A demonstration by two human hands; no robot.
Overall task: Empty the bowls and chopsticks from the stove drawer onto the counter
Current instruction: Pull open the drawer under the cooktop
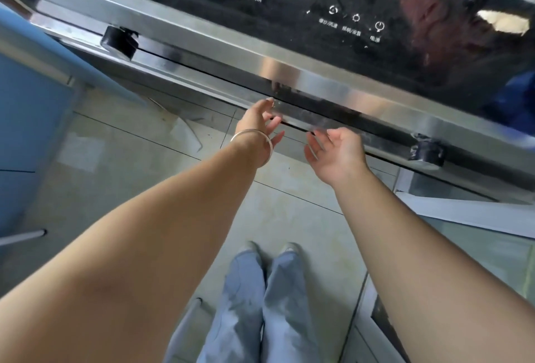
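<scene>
Left hand: the left hand (260,122) is reaching forward with fingers spread and relaxed, gripping nothing; its fingertips are sitting at the lower edge of the steel trim, apparently feeling for a pull lip.
Right hand: the right hand (335,150) is turning palm-up just beside it, fingers loosely opened and holding nothing, placed as if to hook under the same edge.
Bracelet: a silver bangle (254,142) is circling the left wrist.
Stove drawer: the stove drawer (333,119) is showing only as a dark band under the steel strip and looks closed, though motion blur is making the seam hard to read.
Bowls and chopsticks: none are showing; they are presumably lying inside the drawer.
Control panel: the black glass touch panel (289,3) is carrying lit icons above.
Knobs: a black knob (120,42) is sitting to the left, another knob (427,151) to the right.
Floor: pale tile floor (121,160) is lying below, with the person's feet visible.
</scene>
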